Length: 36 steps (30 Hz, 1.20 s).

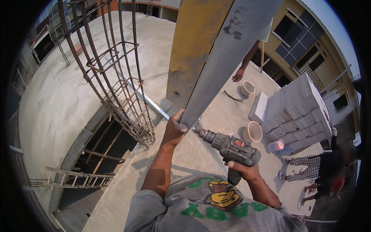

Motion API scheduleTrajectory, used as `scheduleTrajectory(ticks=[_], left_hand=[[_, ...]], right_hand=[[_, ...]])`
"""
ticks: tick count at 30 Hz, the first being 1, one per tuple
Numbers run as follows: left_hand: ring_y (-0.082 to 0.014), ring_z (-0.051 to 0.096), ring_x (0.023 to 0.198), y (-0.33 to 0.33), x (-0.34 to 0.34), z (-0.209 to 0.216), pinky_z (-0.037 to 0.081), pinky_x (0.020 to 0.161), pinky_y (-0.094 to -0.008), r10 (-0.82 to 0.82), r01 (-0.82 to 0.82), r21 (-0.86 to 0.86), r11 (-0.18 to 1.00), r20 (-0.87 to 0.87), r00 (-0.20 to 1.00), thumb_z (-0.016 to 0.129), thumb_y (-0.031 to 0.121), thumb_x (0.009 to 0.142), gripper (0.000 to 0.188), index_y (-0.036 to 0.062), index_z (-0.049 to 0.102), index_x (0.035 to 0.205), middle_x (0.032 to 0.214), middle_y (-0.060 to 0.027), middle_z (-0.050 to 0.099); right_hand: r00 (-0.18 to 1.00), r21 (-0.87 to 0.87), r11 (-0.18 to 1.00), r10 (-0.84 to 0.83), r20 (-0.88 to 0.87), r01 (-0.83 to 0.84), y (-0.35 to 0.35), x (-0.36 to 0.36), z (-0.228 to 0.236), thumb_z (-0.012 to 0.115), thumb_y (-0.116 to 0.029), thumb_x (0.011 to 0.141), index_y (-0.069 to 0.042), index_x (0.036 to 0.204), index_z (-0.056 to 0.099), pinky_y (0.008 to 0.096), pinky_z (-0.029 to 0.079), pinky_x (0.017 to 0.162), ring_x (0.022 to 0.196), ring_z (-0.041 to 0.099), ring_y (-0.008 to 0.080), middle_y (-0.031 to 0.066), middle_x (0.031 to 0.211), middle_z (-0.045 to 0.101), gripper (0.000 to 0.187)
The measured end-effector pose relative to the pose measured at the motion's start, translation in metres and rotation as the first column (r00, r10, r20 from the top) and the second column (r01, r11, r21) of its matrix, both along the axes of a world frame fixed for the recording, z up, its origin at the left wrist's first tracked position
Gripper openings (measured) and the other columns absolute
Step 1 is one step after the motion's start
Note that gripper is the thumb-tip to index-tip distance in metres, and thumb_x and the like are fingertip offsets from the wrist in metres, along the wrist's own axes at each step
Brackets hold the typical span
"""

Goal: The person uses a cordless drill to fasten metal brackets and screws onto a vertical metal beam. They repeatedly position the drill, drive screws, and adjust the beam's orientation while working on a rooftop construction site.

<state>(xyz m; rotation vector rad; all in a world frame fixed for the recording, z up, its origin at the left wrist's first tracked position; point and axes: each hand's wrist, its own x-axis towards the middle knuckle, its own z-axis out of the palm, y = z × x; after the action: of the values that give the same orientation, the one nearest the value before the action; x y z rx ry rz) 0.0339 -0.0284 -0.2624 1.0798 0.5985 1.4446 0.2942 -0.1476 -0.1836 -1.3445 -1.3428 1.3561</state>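
Note:
My left hand (174,130) is closed around the lower end of a long grey metal profile (216,62), thumb on its near side. Alongside the profile stands a worn yellow bar (189,42) with a round recess and a small hole near its end. My right hand (247,171) grips the handle of a dusty cordless drill (235,147). The drill's chuck points left, close to the profile's lower end and my left hand; whether its tip touches the metal cannot be made out. A thin shiny metal strip (152,103) runs off to the upper left behind my left hand.
A rebar cage (112,73) rises at the left, beside a floor opening with a ladder (77,178). Stacked pale blocks (288,114), buckets (252,132) and a pink-and-white pail (275,145) stand right. Another person's hand (239,74) hangs beyond the profile; people stand far right.

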Motion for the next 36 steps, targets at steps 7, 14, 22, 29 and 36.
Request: scheduleTrajectory(ticks=[7, 14, 22, 29, 36], left_hand=[[-0.0094, 0.055, 0.089, 0.008, 0.007, -0.013, 0.046, 0.078, -0.0261, 0.151, -0.151, 0.014, 0.988, -0.055, 0.987, 0.039, 0.097, 0.064, 0.113, -0.0047, 0.064, 0.108, 0.093, -0.0030, 0.064], [-0.0094, 0.053, 0.084, 0.008, 0.007, -0.014, 0.044, 0.071, -0.0283, 0.243, -0.237, 0.058, 0.970, -0.142, 0.960, 0.038, 0.094, 0.072, 0.105, -0.0037, 0.066, 0.096, 0.084, -0.0028, 0.062], [-0.0117, 0.058, 0.088, 0.006, 0.005, -0.016, 0.049, 0.077, -0.0295, 0.252, -0.245, 0.059, 0.968, -0.299, 0.920, 0.030, 0.096, 0.069, 0.117, -0.0080, 0.064, 0.110, 0.093, -0.0070, 0.067], [-0.0105, 0.054, 0.075, 0.008, 0.015, -0.020, 0.046, 0.065, -0.0311, 0.367, -0.358, 0.085, 0.930, -0.170, 0.914, 0.035, 0.094, 0.074, 0.102, -0.0019, 0.065, 0.090, 0.075, -0.0040, 0.063], [-0.0100, 0.050, 0.075, 0.007, 0.015, -0.013, 0.041, 0.064, -0.0311, 0.375, -0.367, 0.075, 0.927, -0.161, 0.913, 0.030, 0.091, 0.080, 0.100, -0.0021, 0.064, 0.088, 0.074, -0.0022, 0.058]], right_hand=[[0.873, 0.181, 0.962, 0.097, 0.478, -0.206, 0.009, 0.006, 0.025, 0.088, -0.018, 0.072, -0.002, 0.117, 0.065, 0.0306, 0.053, 0.085, 0.094, 0.067, 0.0132, 0.0054, 0.103, 0.072, 0.052], [0.992, -0.008, 0.999, 0.037, -0.120, -0.038, 0.009, -0.009, 0.019, 0.081, -0.007, 0.076, 0.001, 0.117, 0.063, 0.0343, 0.056, 0.081, 0.092, 0.068, 0.0203, 0.0112, 0.102, 0.071, 0.046], [0.995, 0.047, 0.995, 0.088, 0.050, -0.091, 0.005, -0.007, 0.015, 0.081, -0.007, 0.077, -0.001, 0.119, 0.062, 0.0330, 0.053, 0.086, 0.094, 0.067, 0.0179, 0.0080, 0.105, 0.070, 0.047], [0.992, 0.040, 0.999, 0.029, 0.121, -0.034, -0.002, 0.000, 0.009, 0.083, -0.009, 0.077, -0.003, 0.118, 0.065, 0.0315, 0.052, 0.087, 0.096, 0.066, 0.0147, 0.0044, 0.104, 0.071, 0.045], [0.995, 0.025, 0.999, 0.027, 0.096, -0.029, 0.002, -0.013, 0.023, 0.080, -0.009, 0.078, -0.002, 0.118, 0.064, 0.0321, 0.055, 0.082, 0.096, 0.067, 0.0176, 0.0079, 0.106, 0.070, 0.044]])
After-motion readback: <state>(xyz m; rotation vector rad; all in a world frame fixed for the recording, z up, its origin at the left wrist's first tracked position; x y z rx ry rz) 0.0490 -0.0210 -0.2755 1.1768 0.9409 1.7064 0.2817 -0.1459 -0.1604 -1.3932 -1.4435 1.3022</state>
